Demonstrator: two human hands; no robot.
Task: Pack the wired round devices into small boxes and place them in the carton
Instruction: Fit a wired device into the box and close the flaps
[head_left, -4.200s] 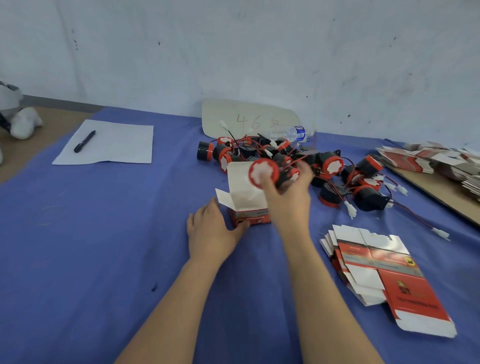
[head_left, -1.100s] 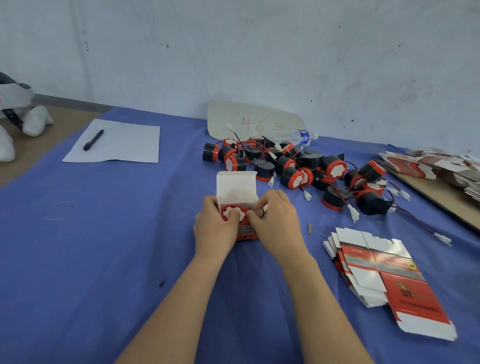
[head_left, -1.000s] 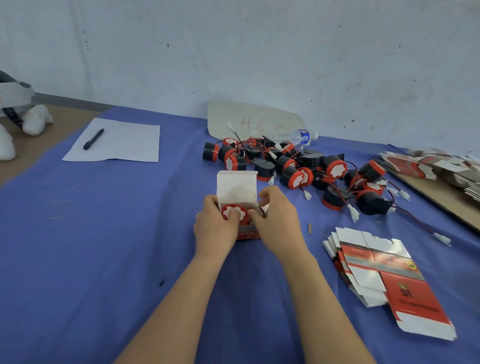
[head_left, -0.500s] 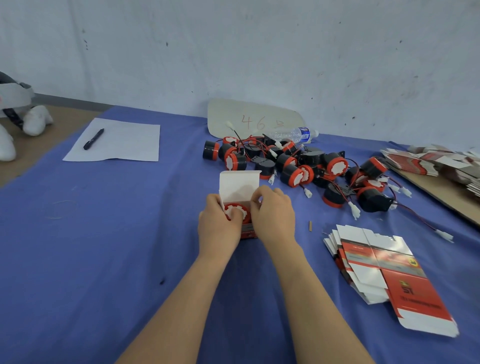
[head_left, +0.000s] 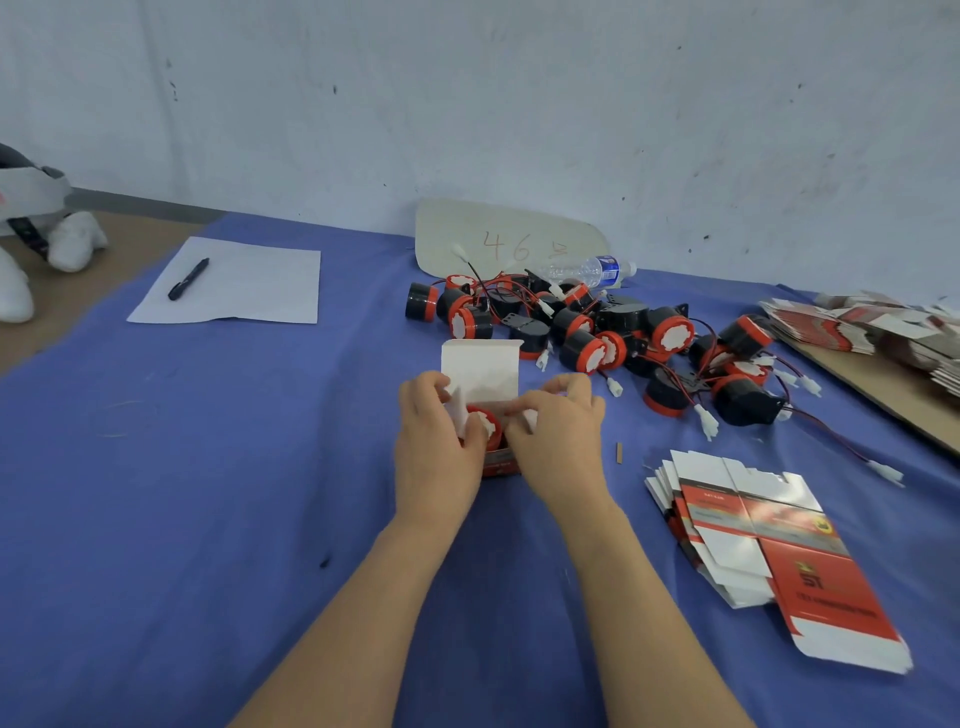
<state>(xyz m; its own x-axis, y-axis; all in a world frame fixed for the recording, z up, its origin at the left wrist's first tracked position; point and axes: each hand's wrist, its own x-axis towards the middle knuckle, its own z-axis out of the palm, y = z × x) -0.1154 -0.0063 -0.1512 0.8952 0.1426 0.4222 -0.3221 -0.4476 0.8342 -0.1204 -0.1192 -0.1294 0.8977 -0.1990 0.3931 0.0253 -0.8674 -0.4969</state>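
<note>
The small box stands near the middle of the table, with its white lid flap upright. One device sits inside the box, and its red rim and white face show between the hands. The left hand grasps the box on the left, with thumb and fingers pinching the white side flap. The right hand grasps the right side, its fingers curled on the other flap.

Just behind the box, toward the far edge, lies the pile of devices, black and red, with tangled wires. A bottle lies behind the pile, in front of a card marked "46". A stack of flat boxes lies near the right edge. Toward the far left corner, a pen rests on a paper.
</note>
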